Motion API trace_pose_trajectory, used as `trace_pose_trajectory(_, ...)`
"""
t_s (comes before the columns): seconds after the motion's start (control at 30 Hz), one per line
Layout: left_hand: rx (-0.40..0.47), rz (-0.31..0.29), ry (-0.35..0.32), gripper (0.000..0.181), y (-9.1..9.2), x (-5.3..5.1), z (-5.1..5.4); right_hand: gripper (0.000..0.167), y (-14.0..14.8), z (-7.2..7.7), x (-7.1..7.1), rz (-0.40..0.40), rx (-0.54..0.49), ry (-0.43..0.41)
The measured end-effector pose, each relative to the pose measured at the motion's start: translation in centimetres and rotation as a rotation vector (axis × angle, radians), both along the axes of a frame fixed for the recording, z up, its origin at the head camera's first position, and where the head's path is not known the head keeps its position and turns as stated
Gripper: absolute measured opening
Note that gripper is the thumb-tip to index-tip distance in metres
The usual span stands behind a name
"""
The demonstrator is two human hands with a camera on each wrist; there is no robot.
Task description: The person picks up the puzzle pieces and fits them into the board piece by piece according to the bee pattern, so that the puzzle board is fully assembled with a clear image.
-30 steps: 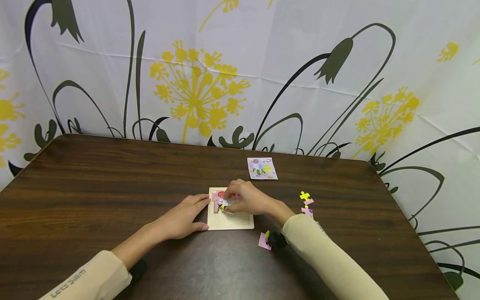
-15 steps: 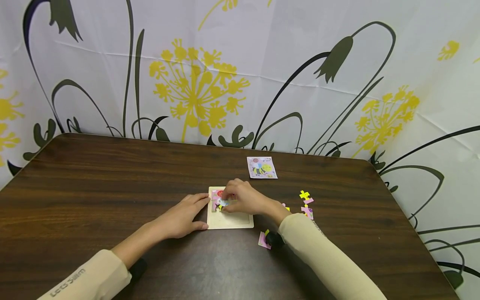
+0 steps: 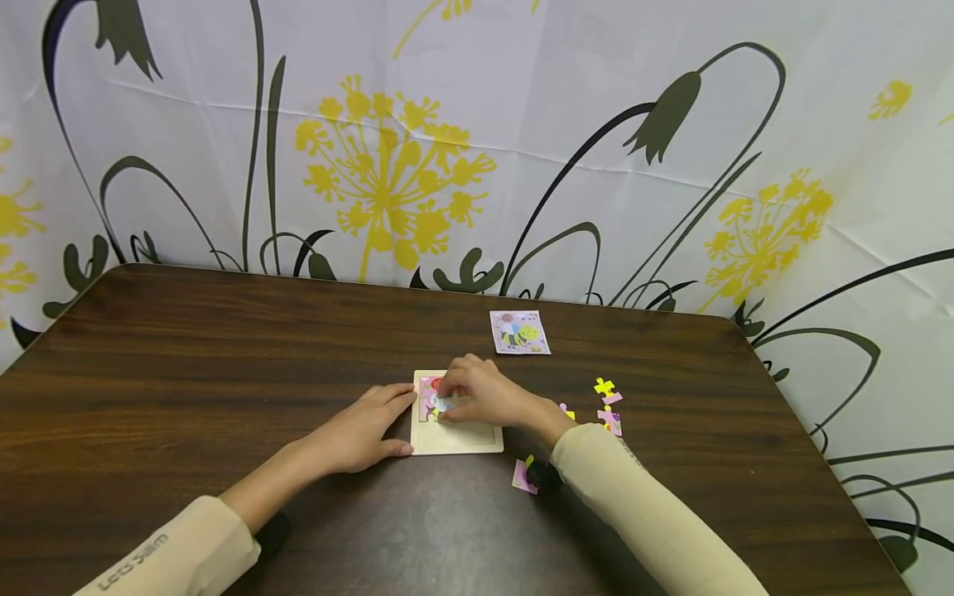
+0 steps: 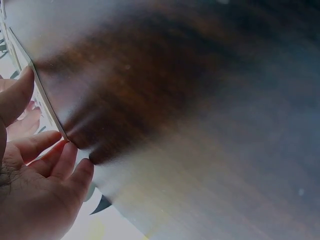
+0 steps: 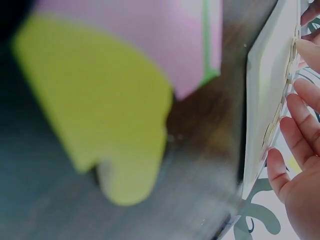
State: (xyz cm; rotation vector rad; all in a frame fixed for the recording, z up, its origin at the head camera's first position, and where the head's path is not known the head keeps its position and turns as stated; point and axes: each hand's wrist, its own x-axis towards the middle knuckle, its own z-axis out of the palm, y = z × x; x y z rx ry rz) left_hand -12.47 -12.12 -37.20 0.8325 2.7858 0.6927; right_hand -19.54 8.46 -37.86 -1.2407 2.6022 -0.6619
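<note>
Likely light and stiff, the puzzle pieces suit an edge pinch; the left hand loosely touches the board, the right hand bends over it, hold unclear.

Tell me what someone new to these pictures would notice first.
Probably the large yellow flower print on the white backdrop behind the dark table. Then the right hand over the pale puzzle tray, with the left hand at the tray's left edge. Bright loose puzzle pieces right of the tray likely catch the eye too.
</note>
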Motion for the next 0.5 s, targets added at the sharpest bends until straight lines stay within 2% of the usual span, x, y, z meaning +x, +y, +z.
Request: trace_pose_trajectory(0.5,-0.001,0.002,-0.003,0.062,0.06,-0.01,0.06,0.019,-0.08,0.05,0.06,-0.001,0.017,0.008)
